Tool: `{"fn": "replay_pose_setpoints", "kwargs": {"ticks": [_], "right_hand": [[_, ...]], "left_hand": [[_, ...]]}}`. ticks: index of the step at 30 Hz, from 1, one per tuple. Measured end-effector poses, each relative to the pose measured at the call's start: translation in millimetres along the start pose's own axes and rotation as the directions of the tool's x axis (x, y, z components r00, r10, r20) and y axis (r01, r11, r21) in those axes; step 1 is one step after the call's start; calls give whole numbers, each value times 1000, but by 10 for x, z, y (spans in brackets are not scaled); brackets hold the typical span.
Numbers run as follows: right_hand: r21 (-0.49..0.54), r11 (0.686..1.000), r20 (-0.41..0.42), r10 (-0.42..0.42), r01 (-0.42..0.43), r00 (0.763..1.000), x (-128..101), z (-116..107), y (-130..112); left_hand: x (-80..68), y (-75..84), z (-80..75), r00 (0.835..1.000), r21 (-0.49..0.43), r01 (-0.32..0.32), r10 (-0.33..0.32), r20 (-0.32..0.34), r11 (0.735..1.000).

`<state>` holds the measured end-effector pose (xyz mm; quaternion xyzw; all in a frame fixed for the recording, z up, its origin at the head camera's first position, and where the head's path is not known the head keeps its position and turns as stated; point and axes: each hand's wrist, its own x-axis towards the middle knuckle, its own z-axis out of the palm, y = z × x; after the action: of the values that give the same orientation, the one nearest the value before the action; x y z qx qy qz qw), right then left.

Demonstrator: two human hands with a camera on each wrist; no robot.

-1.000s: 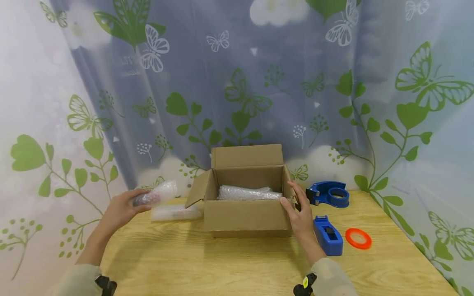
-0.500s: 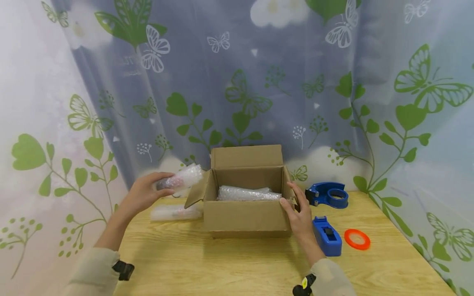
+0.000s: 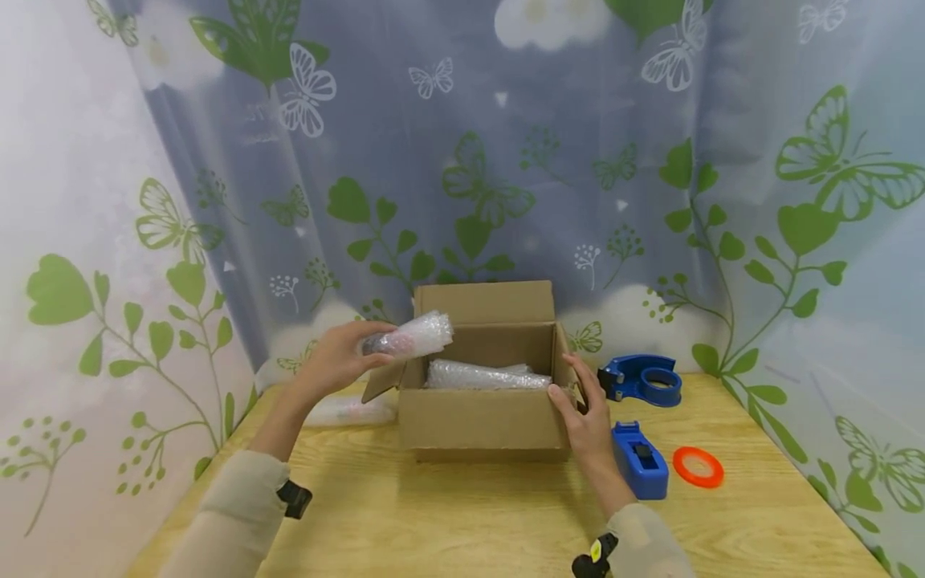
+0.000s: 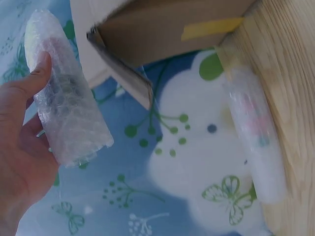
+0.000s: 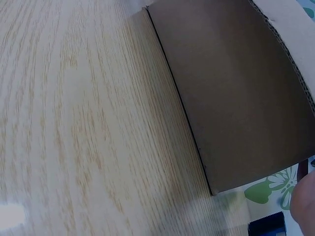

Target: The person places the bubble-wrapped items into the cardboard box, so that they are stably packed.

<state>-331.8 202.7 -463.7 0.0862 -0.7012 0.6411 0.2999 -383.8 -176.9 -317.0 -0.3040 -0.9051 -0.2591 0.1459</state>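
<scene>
My left hand [image 3: 340, 357] grips a bubble-wrapped bottle-shaped item [image 3: 412, 335], held tilted over the left edge of the cardboard box [image 3: 484, 421]. Pink and dark patches show through its wrap in the left wrist view, where the thumb [image 4: 42, 71] lies across it. The box stands with its top flaps spread, and a bubble-wrapped roll [image 3: 484, 376] lies inside. At the box's right front corner, my right hand [image 3: 588, 417] holds the wall, thumb at the front rim and fingers along the side. Only a bit of that hand [image 5: 305, 201] shows in the right wrist view.
Another bubble-wrapped item [image 3: 352, 411] lies on the wooden table [image 3: 462, 522] left of the box. On the right are a blue tape dispenser [image 3: 643, 379], a smaller blue dispenser [image 3: 640, 461] and an orange tape ring [image 3: 698, 466]. A patterned curtain [image 3: 470, 160] hangs behind.
My left hand has moved right and slightly up with the wrapped item, from beside the box to above its left edge. My right hand has stayed on the box.
</scene>
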Motion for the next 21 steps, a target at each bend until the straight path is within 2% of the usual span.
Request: {"fn": "replay_pose_setpoints", "kwargs": {"ticks": [8,13,21], "right_hand": [[1,1000,3,5,-5,1000,6,-16,1],[-4,1000,6,-11,11,1000,15,-30,28],[-12,998,-8,-57,57,998,29,-22,63]], "left_hand": [[190,230,198,999,-56,-49,49,11,997],[325,409,357,997,-99,-47,53,56,994],[507,602,619,988,-58,-85,92,124,995]]}}
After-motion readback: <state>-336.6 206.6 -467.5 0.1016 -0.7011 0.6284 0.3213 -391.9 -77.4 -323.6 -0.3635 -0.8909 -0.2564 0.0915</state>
